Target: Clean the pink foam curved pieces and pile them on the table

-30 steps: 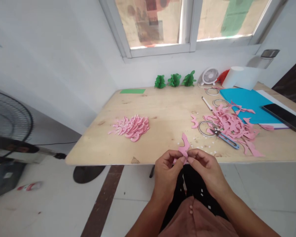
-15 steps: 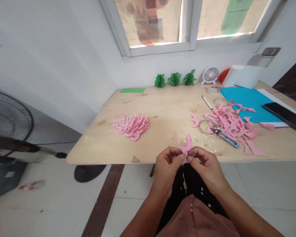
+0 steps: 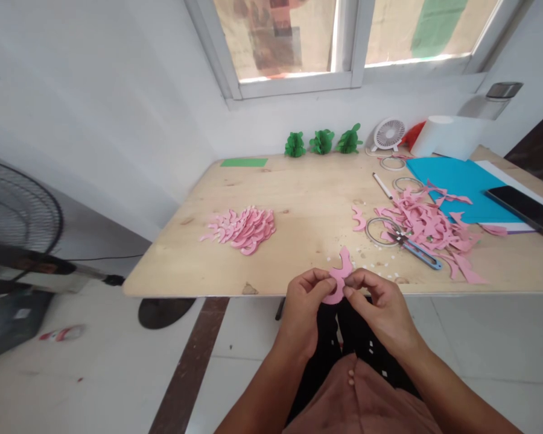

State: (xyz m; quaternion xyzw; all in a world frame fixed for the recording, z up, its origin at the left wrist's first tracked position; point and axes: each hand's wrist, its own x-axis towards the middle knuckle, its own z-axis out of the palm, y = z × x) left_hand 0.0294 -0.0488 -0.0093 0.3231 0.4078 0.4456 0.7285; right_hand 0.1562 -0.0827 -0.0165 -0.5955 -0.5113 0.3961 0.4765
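My left hand (image 3: 304, 307) and my right hand (image 3: 380, 304) meet just in front of the near edge of the wooden table (image 3: 298, 199). Both pinch one curved pink foam cut-out (image 3: 339, 278), fingers closed on its lower part. Its hooked top sticks up above my fingertips. A heap of similar pink curved pieces (image 3: 244, 226) lies on the table to the left. To the right lie pink scraps (image 3: 428, 226), small scissors (image 3: 416, 248) and a wire ring (image 3: 379, 231).
Three green paper balls (image 3: 322, 142) and a small white fan (image 3: 388, 134) stand by the wall. Blue sheets (image 3: 457, 181), a phone (image 3: 525, 208), a pen (image 3: 382, 184) and a white roll (image 3: 447, 135) sit at the right. A floor fan (image 3: 18, 223) stands at the left.
My hands have turned the pink cut-out between the fingers; its hooked tip now points up and right. The view has shifted slightly.
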